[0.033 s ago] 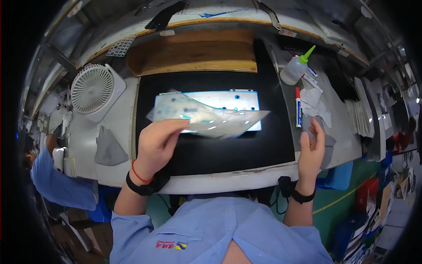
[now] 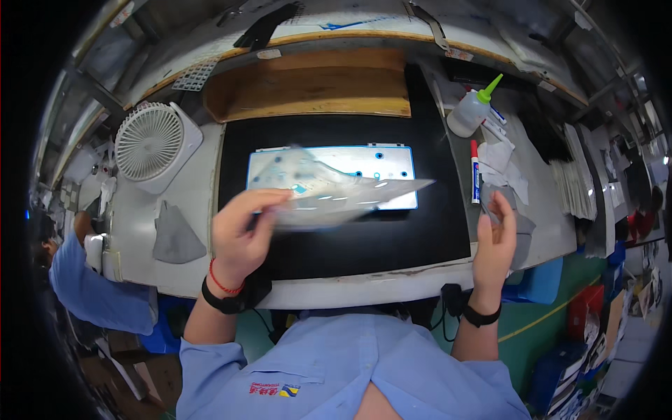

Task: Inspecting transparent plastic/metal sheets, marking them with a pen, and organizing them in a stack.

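My left hand (image 2: 243, 227) pinches the near left edge of a clear plastic sheet (image 2: 329, 208), which is bent and blurred by motion. Beneath it a flat silver metal panel (image 2: 392, 159) with a blue edge and several small holes lies on the black mat (image 2: 420, 241). The sheet covers much of the panel's left and near part; whether the two touch I cannot tell. My right hand (image 2: 495, 234) is raised at the mat's right side, fingers loosely curled and thumb apart, in front of a grey cloth (image 2: 519, 231).
A white fan (image 2: 150, 143) and another grey cloth (image 2: 177, 236) are on the left. On the right are a squeeze bottle (image 2: 467, 115) with a green nozzle and a red-capped marker (image 2: 475, 175). A wooden board (image 2: 308, 87) stands behind the mat. A co-worker's blue sleeve (image 2: 98, 283) shows at far left.
The plastic sheet has swung slightly toward me and bent further, and my left hand has shifted a little to the left. My right hand has hardly moved.
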Available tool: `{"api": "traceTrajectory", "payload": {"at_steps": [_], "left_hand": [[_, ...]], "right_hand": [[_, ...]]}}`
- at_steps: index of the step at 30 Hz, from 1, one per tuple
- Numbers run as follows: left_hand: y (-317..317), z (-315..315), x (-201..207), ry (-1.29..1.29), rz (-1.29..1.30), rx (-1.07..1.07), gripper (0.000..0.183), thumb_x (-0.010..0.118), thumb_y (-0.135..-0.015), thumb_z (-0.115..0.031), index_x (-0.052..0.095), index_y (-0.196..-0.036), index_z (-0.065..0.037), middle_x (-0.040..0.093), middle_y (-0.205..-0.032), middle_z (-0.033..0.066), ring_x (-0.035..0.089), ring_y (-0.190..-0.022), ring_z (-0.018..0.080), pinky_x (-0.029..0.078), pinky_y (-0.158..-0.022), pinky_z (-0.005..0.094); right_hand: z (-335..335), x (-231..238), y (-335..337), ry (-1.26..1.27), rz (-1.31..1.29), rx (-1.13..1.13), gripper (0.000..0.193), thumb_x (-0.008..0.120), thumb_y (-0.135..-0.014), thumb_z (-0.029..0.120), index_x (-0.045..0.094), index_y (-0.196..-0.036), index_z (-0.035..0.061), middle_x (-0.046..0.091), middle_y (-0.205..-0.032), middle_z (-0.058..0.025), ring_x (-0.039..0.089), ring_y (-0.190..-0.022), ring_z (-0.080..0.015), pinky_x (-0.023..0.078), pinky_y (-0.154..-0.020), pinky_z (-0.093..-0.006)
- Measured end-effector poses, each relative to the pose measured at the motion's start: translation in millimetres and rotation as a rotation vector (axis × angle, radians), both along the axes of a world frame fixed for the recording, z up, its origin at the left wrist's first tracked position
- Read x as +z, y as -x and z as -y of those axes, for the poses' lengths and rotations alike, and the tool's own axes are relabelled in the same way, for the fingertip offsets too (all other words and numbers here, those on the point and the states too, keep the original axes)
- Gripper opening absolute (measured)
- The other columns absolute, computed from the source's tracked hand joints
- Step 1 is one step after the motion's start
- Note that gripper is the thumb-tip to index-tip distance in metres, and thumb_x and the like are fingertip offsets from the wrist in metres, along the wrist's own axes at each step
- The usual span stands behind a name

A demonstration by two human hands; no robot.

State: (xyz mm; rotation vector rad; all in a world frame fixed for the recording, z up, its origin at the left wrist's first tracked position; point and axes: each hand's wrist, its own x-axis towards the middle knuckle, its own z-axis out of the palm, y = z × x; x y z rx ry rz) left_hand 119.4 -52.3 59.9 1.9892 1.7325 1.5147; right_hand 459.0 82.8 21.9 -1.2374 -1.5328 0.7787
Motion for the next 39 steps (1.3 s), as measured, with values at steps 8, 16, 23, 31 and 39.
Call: {"api": "traceTrajectory", "payload": {"at_steps": [8,16,23,31,39], "left_hand": [[3.0,21.0,-20.7,-0.326,1.300,-0.241,0.017,0.057,-0.092,0.000,0.051,-0.107,-0.006,0.061,-0.092,0.0100,0.065,-0.085,0.0209,0.054,-0.070,0.0297],[14.7,36.8,-44.0,-0.134,1.364,-0.573,0.019,0.060,-0.092,-0.006,0.044,-0.103,-0.011,0.054,-0.098,0.0090,0.062,-0.094,0.0240,0.055,-0.081,0.0339],[21.7,24.3,-41.9,0.197,1.284,-0.346,0.032,0.062,-0.090,-0.009,0.042,-0.115,-0.007,0.054,-0.119,0.0140,0.056,-0.113,0.0315,0.049,-0.098,0.0420],[71.5,23.8,-18.1,0.248,1.453,-0.197,0.045,0.041,-0.101,-0.020,0.032,-0.143,-0.004,0.050,-0.135,0.0167,0.054,-0.116,0.0219,0.047,-0.096,0.0370],[63.1,15.4,-32.2,0.445,0.906,0.203,0.053,0.047,-0.099,-0.025,0.031,-0.144,-0.002,0.043,-0.141,0.0120,0.043,-0.126,0.0165,0.037,-0.102,0.0336]], "right_hand": [[52.0,14.1,65.4,0.183,-0.309,0.772,0.080,0.068,-0.085,0.049,0.037,-0.141,0.0007,0.047,-0.137,-0.0131,0.046,-0.126,-0.0244,0.040,-0.100,-0.0371],[67.9,26.8,97.1,0.385,-0.191,1.172,0.096,0.064,-0.081,0.064,0.030,-0.146,0.0032,0.047,-0.137,-0.0191,0.052,-0.122,-0.0274,0.045,-0.097,-0.0384],[59.9,13.6,113.0,1.029,-0.624,0.961,0.056,0.057,-0.097,0.015,0.030,-0.144,0.0029,0.062,-0.106,-0.0125,0.062,-0.085,-0.0120,0.051,-0.070,-0.0238],[-55.0,25.6,91.3,0.442,-0.028,0.646,0.055,0.061,-0.089,0.001,0.039,-0.139,0.0008,0.062,-0.092,-0.0046,0.055,-0.073,-0.0053,0.045,-0.062,-0.0199],[-64.6,10.4,98.5,0.155,0.439,0.442,0.082,0.072,-0.081,0.014,0.026,-0.148,0.0024,0.042,-0.135,-0.0227,0.048,-0.121,-0.0241,0.050,-0.087,-0.0321]]}}
